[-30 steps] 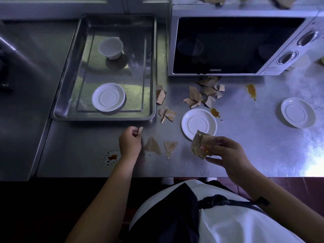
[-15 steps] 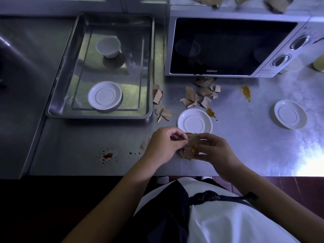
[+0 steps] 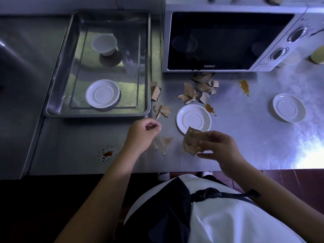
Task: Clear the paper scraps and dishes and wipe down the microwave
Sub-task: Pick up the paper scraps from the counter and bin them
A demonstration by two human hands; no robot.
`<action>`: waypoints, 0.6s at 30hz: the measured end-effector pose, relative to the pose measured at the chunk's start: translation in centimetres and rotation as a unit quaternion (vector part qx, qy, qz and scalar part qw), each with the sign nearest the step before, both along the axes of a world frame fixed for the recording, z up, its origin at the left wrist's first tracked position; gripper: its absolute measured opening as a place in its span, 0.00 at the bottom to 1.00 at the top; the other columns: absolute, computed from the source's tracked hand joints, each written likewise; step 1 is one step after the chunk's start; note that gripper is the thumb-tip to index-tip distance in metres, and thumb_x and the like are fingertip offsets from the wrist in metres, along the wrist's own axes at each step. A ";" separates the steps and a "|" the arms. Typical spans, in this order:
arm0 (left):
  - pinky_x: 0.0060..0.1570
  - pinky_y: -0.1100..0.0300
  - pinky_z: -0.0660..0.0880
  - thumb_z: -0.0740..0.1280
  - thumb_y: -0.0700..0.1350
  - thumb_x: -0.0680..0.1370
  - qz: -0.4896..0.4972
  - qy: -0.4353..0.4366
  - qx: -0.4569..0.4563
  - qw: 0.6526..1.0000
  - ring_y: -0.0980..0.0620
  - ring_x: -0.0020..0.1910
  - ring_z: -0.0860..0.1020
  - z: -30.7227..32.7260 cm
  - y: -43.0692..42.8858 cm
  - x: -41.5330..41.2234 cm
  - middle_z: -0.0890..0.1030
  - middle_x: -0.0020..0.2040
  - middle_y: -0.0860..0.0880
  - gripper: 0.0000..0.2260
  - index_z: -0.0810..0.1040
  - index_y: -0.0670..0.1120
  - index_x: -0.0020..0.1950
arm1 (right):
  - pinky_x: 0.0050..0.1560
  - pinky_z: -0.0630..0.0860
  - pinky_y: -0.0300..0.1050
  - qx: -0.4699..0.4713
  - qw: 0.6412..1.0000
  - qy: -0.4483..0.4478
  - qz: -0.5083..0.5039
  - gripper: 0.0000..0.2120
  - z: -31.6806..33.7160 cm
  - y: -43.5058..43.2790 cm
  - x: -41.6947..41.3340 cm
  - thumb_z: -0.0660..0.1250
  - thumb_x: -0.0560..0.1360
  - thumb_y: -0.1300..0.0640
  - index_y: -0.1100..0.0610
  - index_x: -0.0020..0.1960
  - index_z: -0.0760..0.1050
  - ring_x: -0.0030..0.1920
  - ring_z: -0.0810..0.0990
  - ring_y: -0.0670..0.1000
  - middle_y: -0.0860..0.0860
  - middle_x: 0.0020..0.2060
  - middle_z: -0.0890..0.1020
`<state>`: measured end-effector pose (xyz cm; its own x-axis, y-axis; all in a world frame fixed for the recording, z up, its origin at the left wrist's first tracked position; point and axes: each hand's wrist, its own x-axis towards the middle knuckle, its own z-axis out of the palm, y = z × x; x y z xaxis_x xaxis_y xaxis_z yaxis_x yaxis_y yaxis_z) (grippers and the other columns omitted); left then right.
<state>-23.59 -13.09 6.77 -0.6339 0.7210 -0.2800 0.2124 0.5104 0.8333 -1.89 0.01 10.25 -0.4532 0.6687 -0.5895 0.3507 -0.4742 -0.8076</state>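
Scrap-gathering is in hand. The right hand (image 3: 219, 151) pinches a wad of brown paper scraps (image 3: 190, 143) above the desk (image 3: 245, 146). The left hand (image 3: 142, 134), fingers curled on nothing, hovers beside two loose scraps (image 3: 165, 142), probably its next pinch.

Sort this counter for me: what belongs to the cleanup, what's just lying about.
Job: scrap bundle in right hand; loose scraps; centre saucer; right saucer; tray; tray saucer; cup; microwave; scraps on its top.

Lying about: orange spill; brown splatter; yellowish object at the right edge, unidentifiable.
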 end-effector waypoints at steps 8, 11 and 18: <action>0.56 0.49 0.76 0.76 0.52 0.71 -0.032 0.112 -0.235 0.965 0.44 0.60 0.77 -5.0 -2.4 -1.8 0.78 0.61 0.47 0.27 0.74 0.51 0.68 | 0.38 0.84 0.49 -0.008 1.000 -0.015 -0.023 0.09 0.0 0.3 0.2 0.68 0.75 0.72 0.64 0.53 0.79 0.39 0.86 0.54 0.59 0.45 0.85; 0.59 0.50 0.74 0.77 0.48 0.70 -0.060 0.117 -0.230 0.964 0.43 0.62 0.74 -5.2 -1.3 -1.6 0.71 0.64 0.45 0.30 0.71 0.53 0.70 | 0.39 0.84 0.50 -0.004 1.000 -0.010 -0.008 0.09 0.1 0.1 0.1 0.68 0.75 0.72 0.64 0.53 0.80 0.38 0.85 0.54 0.59 0.45 0.85; 0.41 0.57 0.67 0.74 0.41 0.71 -0.046 0.130 -0.230 0.963 0.49 0.44 0.74 -5.3 -0.4 -1.7 0.74 0.50 0.50 0.11 0.73 0.51 0.43 | 0.38 0.84 0.49 0.013 1.000 -0.008 0.001 0.08 0.5 0.3 0.4 0.68 0.75 0.71 0.64 0.53 0.80 0.36 0.85 0.52 0.58 0.42 0.84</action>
